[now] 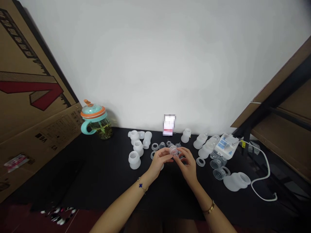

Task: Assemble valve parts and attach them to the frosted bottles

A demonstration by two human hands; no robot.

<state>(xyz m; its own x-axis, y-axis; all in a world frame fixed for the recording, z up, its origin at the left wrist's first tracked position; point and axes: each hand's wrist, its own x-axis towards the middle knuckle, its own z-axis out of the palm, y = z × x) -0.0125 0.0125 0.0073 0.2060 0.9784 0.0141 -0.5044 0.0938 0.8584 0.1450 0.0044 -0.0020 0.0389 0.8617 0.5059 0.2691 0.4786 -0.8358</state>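
Both hands meet over the middle of a black table (pixel 102 174). My left hand (pixel 160 160) and my right hand (pixel 188 163) pinch one small clear round plastic part (pixel 173 150) between their fingertips, held just above the tabletop. Around the hands lie several clear rings and small cups (pixel 155 146). A group of white bottle-shaped pieces (pixel 134 160) stands to the left of my left hand. More clear cups (pixel 218 163) lie to the right of my right hand.
A teal and orange handled cup (pixel 96 121) stands at the back left by a large cardboard box (pixel 31 97). A white device (pixel 227 145) with a white cable (pixel 263 174) sits at the right, a frosted dome (pixel 236 181) in front of it. A white wall rises behind.
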